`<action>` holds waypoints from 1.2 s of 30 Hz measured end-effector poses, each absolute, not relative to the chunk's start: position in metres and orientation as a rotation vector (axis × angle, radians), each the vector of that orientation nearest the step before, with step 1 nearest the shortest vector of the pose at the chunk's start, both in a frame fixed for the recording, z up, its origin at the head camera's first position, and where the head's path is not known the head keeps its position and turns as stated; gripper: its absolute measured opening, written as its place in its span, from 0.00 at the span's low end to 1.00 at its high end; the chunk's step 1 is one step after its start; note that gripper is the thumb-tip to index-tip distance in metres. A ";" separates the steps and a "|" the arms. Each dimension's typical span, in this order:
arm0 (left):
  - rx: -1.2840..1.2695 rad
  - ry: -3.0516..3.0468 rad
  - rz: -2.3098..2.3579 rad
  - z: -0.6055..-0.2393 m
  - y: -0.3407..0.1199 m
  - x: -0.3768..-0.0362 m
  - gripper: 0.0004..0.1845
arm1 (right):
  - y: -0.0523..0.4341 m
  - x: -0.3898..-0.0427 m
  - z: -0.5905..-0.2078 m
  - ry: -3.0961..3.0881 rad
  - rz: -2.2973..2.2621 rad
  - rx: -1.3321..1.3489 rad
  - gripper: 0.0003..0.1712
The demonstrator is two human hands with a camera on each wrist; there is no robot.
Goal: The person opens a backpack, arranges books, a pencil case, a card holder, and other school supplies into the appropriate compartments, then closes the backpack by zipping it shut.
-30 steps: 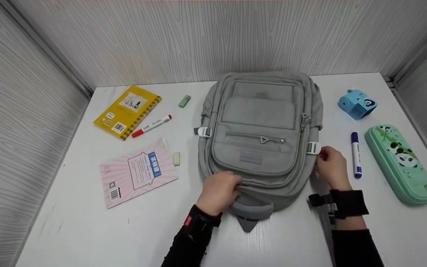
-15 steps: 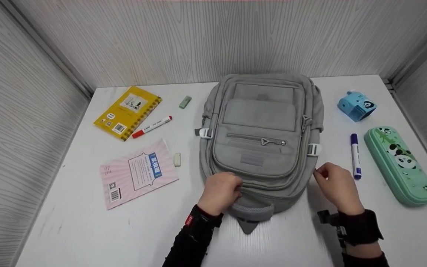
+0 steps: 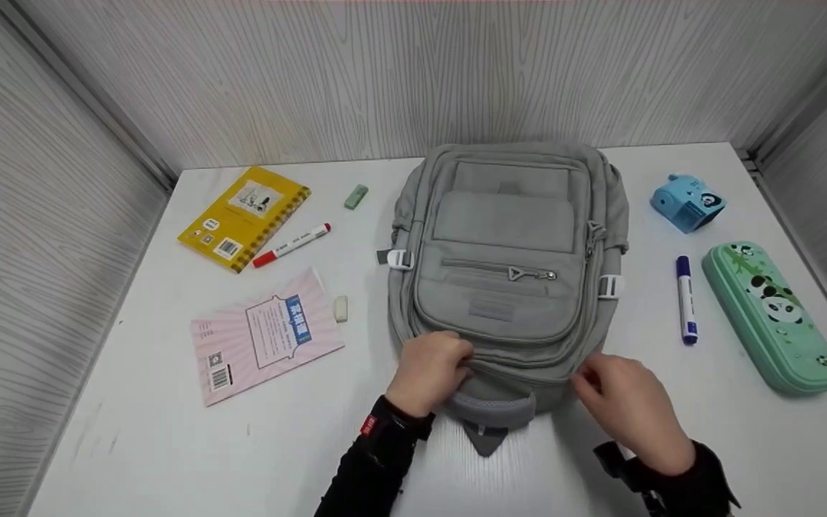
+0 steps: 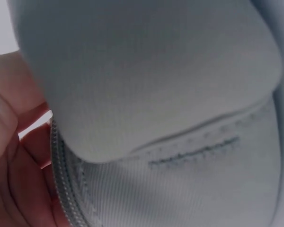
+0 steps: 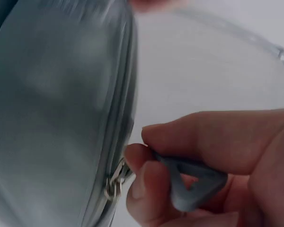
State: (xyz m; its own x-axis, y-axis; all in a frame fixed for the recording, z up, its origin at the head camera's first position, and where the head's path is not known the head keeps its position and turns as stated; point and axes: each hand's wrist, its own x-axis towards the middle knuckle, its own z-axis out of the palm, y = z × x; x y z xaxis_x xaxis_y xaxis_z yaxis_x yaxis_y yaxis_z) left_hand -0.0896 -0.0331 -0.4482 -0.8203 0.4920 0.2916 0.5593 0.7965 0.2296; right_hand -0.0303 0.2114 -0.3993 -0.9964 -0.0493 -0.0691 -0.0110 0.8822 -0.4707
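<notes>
A grey backpack (image 3: 503, 222) lies front side up, its carry handle (image 3: 492, 408) toward the person. My left hand (image 3: 428, 372) grips the bag's edge just left of that handle; in the left wrist view its fingers (image 4: 26, 175) bend around the fabric beside the zipper teeth (image 4: 61, 175). At the bag's lower right corner is my right hand (image 3: 632, 406). Between its thumb and fingers it pinches a triangular grey zipper pull (image 5: 210, 182), joined to a metal slider (image 5: 113, 187) on the zipper track. In the head view the right hand hides this pull.
Left of the bag lie a yellow notebook (image 3: 245, 219), a pink booklet (image 3: 270, 337), a red marker (image 3: 291, 245) and two erasers, one green (image 3: 356, 197), one whitish (image 3: 341, 309). To the right are a blue sharpener (image 3: 688, 203), a blue marker (image 3: 686, 300) and a green pencil case (image 3: 772, 319).
My right hand has travelled from beside the right white buckle down along the bag's edge to its lower right corner. The left hand keeps its grip in the same place.
</notes>
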 end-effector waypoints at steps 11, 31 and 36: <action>-0.801 -2.716 -0.525 -0.446 -0.036 -0.093 0.08 | 0.176 -0.033 -0.379 3.030 -0.602 -0.280 0.18; -0.873 -2.608 -0.520 -0.448 -0.027 -0.092 0.10 | 0.132 -0.041 -0.403 2.940 -0.994 -0.436 0.11; -1.027 -2.553 -0.588 -0.445 -0.021 -0.088 0.05 | 0.152 -0.050 -0.397 2.769 -0.989 -0.579 0.09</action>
State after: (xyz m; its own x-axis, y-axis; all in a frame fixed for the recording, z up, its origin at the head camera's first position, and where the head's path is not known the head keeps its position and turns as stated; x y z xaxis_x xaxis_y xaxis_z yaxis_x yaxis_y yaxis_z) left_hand -0.0883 -0.0214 -0.4450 -0.6878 0.5772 0.4402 0.7116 0.6560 0.2517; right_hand -0.0498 0.1517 -0.3972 -0.9152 -0.4029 -0.0066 -0.3075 0.7090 -0.6346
